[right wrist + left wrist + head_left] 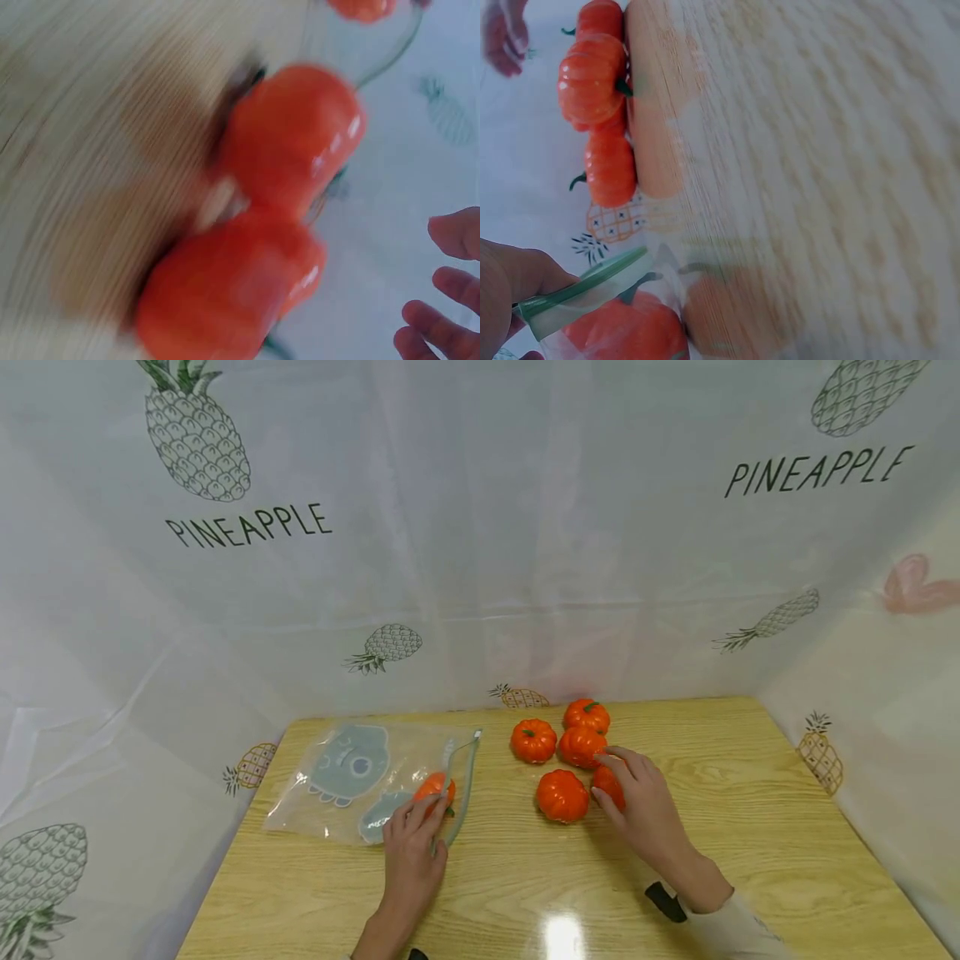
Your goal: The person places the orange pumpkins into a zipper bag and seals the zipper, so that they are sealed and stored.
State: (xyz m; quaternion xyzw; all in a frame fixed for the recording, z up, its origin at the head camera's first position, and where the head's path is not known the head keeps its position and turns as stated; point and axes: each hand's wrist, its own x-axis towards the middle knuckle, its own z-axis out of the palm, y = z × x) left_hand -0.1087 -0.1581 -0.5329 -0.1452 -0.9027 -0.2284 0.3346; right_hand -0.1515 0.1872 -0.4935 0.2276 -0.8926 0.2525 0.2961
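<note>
A clear zip bag (408, 739) with blue-grey cartoon prints lies flat at the left of the table. Just inside its mouth sits one orange toy pumpkin (432, 787) with a green stem. My left hand (414, 852) pinches the bag's green-edged opening (592, 283) beside that pumpkin. Several more toy pumpkins (563, 796) are grouped right of the bag. Over the rightmost pumpkin (608, 787) hovers my right hand (645, 806), partly covering it. The right wrist view shows the fingers (450, 289) spread and apart from the pumpkins.
The wooden table (750, 827) meets a pale curtain (480, 527) printed with pineapples along its back edge and sides. Two pumpkins (587, 717) at the back of the group press close together. A black strap (665, 902) hangs by the right wrist.
</note>
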